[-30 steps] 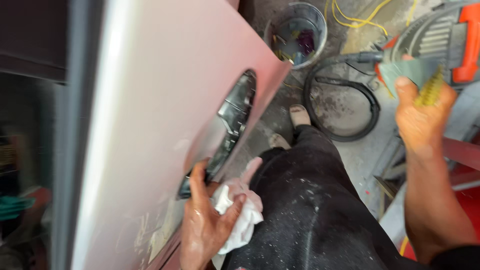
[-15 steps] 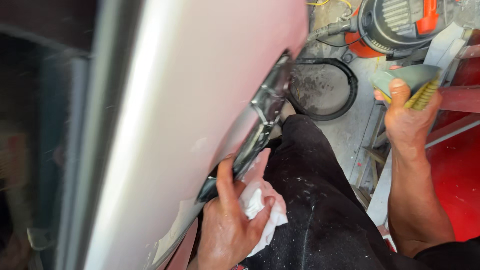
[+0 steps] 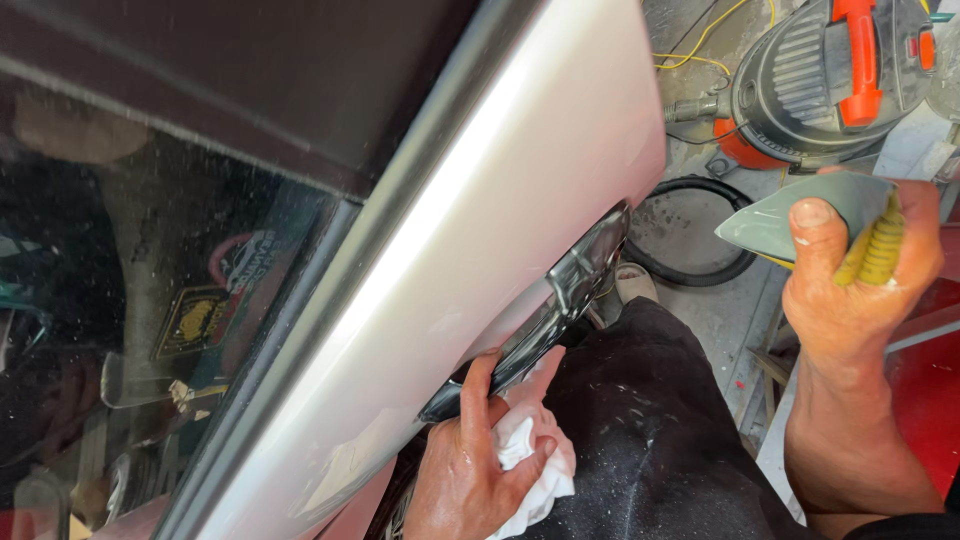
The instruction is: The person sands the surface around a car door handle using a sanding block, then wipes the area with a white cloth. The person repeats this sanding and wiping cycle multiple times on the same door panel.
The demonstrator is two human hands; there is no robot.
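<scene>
The glossy pale-silver car door panel [image 3: 440,300] fills the view from seven o'clock up to one o'clock, smooth and curved, with dark dusty window glass [image 3: 150,300] to its left at nine o'clock. Since half a second ago the view has swung in closer and the right hand has risen, which suggests the tool is being carried toward the panel (a judgement only). At one o'clock sits a grey ribbed shop vacuum with an orange handle [image 3: 830,80], a black rubber hose [image 3: 690,230] coiled beneath it. The chrome recessed door handle [image 3: 560,300] lies at centre. The left hand [image 3: 470,470], at six o'clock, clutches a crumpled white cloth [image 3: 530,470] with fingers touching the handle's lower end. The right hand [image 3: 850,280], at three o'clock, grips a flat grey-green plastic spreader [image 3: 790,215] and a yellow ridged piece [image 3: 880,250].
</scene>
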